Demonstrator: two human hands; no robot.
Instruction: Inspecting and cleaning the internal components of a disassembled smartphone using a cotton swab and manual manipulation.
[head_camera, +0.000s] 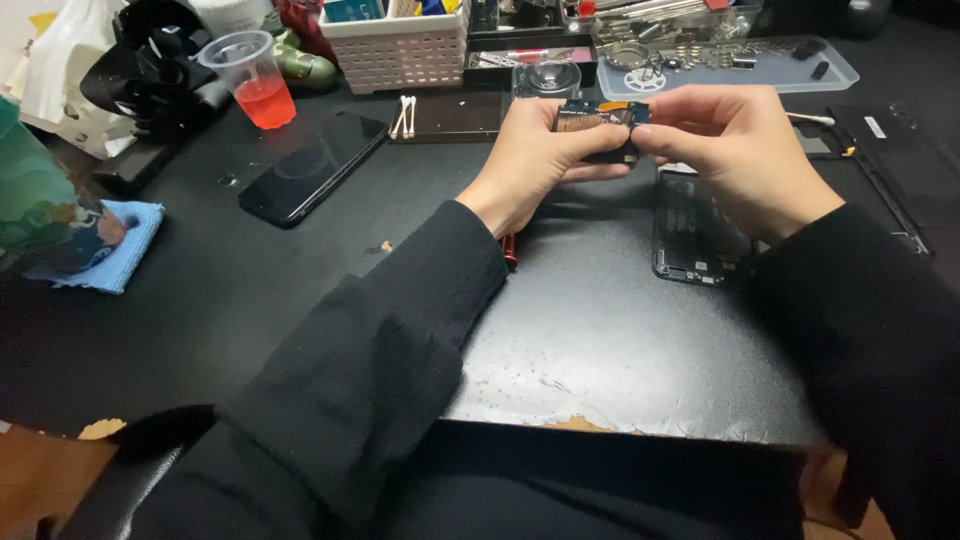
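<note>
Dim overhead light, soft glare on the black table, edges blurred.

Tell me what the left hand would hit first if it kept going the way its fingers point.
The left hand points right, across the small circuit board it pinches. It would meet the right hand almost at once; their fingertips already nearly touch over the board, though depth is hard to judge.

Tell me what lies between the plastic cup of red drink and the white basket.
In the head view, a green object lies between the plastic cup and the white basket.
</note>
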